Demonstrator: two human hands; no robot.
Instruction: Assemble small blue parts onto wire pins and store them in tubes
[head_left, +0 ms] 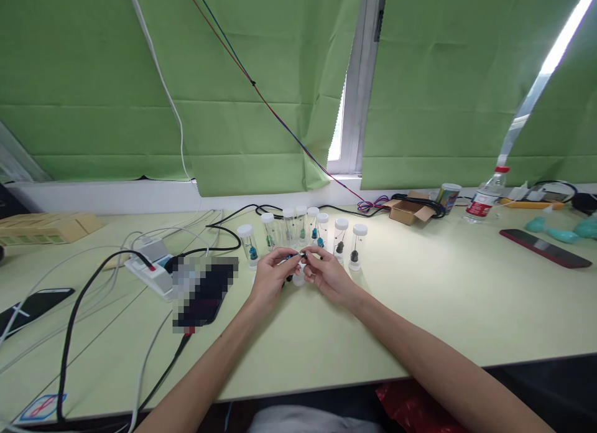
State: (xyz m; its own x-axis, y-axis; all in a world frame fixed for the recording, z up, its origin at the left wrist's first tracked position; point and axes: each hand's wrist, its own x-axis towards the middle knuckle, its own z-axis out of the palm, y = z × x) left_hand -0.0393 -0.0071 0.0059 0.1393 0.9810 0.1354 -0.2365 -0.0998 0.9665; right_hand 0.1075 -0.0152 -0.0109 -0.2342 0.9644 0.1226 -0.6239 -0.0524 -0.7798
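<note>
My left hand [273, 274] and my right hand [330, 276] meet above the table, thumbs and fingers pinched together. Between their fingertips is a small dark piece [303, 255], too small to name; a hint of blue shows at the left fingertips. Just behind the hands stand several clear tubes with white caps, among them a tube [359, 237] at the right end and a tube [248, 239] at the left end. Inside them are small blue, green or dark fittings with thin stems. A white round cap or base [299, 280] shows below the fingers, partly hidden.
Left of my hands lie a partly blurred dark phone [212, 293], a white power strip [152, 271] and tangled cables. Another phone [35, 307] is farther left. At the right are an open cardboard box [405, 212], a water bottle [485, 196] and a dark red-edged device [545, 247].
</note>
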